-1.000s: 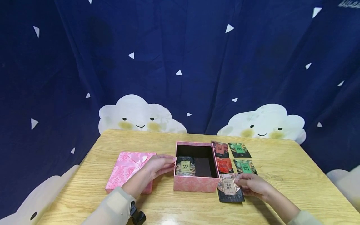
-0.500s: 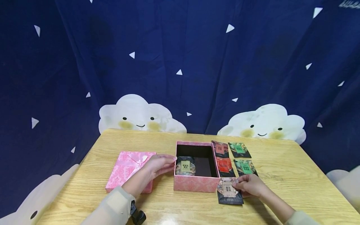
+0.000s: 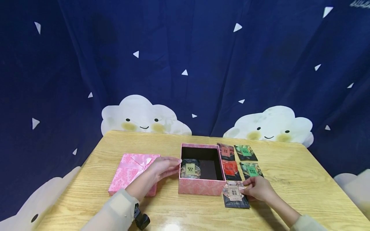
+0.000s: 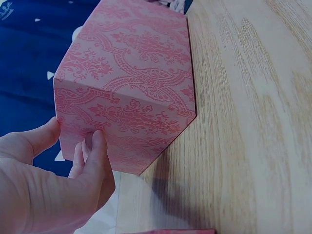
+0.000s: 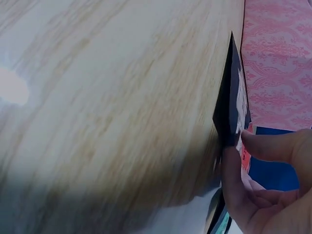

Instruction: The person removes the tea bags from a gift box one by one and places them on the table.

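Note:
A pink patterned gift box stands open on the table, a black packet with a pale green label lying inside at its left. The fingertips of my left hand rest against the box's left side near the rim; in the left wrist view this hand touches the patterned wall with thumb and fingers. My right hand pinches the right edge of a black packet with a beige label just right of the box's front corner. In the right wrist view the packet appears nearly edge-on between thumb and finger.
The pink lid with a ribbon bow lies left of the box. Right of it lie a dark red packet, a bright red packet and two green-labelled packets. A dark blue curtain hangs behind the table.
The pinched packet has shifted slightly left and toward me, uncovering more of the bright red packet. My left hand stays at the box's side.

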The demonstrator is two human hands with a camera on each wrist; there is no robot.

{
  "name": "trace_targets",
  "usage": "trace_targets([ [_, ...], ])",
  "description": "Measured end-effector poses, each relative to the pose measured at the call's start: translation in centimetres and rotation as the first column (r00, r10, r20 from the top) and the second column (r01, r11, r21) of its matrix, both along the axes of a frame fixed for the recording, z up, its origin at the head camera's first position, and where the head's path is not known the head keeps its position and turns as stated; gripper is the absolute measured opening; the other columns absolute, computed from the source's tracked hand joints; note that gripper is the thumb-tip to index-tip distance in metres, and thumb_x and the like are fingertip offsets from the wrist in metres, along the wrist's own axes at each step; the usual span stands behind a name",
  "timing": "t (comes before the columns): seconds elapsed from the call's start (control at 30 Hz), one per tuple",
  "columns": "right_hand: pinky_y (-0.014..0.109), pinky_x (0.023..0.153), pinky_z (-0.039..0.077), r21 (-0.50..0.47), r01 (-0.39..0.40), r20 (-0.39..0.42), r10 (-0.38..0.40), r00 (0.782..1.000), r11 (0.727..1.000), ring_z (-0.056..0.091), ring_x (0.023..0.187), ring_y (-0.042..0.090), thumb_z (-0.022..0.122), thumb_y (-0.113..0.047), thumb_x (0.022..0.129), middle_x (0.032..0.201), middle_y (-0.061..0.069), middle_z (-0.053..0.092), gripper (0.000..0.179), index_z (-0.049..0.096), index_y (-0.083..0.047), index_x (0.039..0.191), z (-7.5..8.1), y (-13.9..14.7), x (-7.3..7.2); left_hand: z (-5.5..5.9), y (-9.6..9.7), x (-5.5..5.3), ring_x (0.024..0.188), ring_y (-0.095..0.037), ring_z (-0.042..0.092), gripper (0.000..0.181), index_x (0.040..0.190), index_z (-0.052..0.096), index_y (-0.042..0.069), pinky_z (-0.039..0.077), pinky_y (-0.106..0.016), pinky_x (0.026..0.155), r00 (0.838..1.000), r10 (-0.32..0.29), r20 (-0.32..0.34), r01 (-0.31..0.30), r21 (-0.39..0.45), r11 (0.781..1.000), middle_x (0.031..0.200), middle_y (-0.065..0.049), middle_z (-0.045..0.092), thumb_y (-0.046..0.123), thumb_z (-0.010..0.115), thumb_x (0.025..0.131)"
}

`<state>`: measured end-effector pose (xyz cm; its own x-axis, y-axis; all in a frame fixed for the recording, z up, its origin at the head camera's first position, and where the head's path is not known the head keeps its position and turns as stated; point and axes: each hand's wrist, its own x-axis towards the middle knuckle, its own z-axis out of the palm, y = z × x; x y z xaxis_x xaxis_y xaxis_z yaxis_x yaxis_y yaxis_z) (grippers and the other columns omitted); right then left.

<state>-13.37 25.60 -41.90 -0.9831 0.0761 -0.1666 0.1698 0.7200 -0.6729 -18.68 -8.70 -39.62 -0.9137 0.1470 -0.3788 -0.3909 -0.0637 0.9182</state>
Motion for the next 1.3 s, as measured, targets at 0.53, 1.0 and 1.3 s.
trace_targets([
  [0.53, 0.024, 0.049, 0.046, 0.157, -0.098, -0.097, 0.114, 0.989, 0.983, 0.056, 0.059, 0.011, 0.072, -0.017, 0.083, 0.071, 0.003, 0.065, 0.020, 0.066, 0.000, 0.091, 4.2, -1.2, -1.8, 0.1, -0.1, 0.3, 0.080, -0.012, 0.066, 0.024, 0.110, 0.062, -0.009, 0.060, -0.033, 0.090, 1.000, -0.001, -0.019, 0.000, -0.010, 1.000, 0.097, -0.013, 0.068, 0.002, 0.064, 0.089],
  [1.0, 0.024, 0.058, 0.052, 0.061, -0.162, -0.130, 0.168, 0.977, 0.985, 0.061, 0.070, 0.011, 0.068, -0.026, 0.088, 0.090, 0.013, 0.071, 0.030, 0.068, 0.000, 0.102, 8.0, -4.2, -3.9, 0.2, -0.1, 0.5, 0.078, -0.011, 0.065, 0.026, 0.111, 0.060, -0.011, 0.057, -0.039, 0.097, 0.999, 0.007, -0.034, -0.007, -0.005, 1.000, 0.094, -0.010, 0.067, 0.002, 0.063, 0.089],
  [1.3, 0.023, 0.067, 0.060, -0.134, -0.191, -0.056, 0.185, 0.981, 0.972, 0.067, 0.072, 0.010, 0.066, -0.027, 0.091, 0.094, 0.012, 0.072, 0.035, 0.065, 0.003, 0.109, 9.3, -6.5, -4.9, -0.1, 0.0, 0.4, 0.081, -0.013, 0.065, 0.026, 0.112, 0.060, -0.012, 0.059, -0.037, 0.092, 0.999, 0.009, -0.037, -0.009, 0.003, 1.000, 0.098, -0.014, 0.067, 0.002, 0.062, 0.090],
])
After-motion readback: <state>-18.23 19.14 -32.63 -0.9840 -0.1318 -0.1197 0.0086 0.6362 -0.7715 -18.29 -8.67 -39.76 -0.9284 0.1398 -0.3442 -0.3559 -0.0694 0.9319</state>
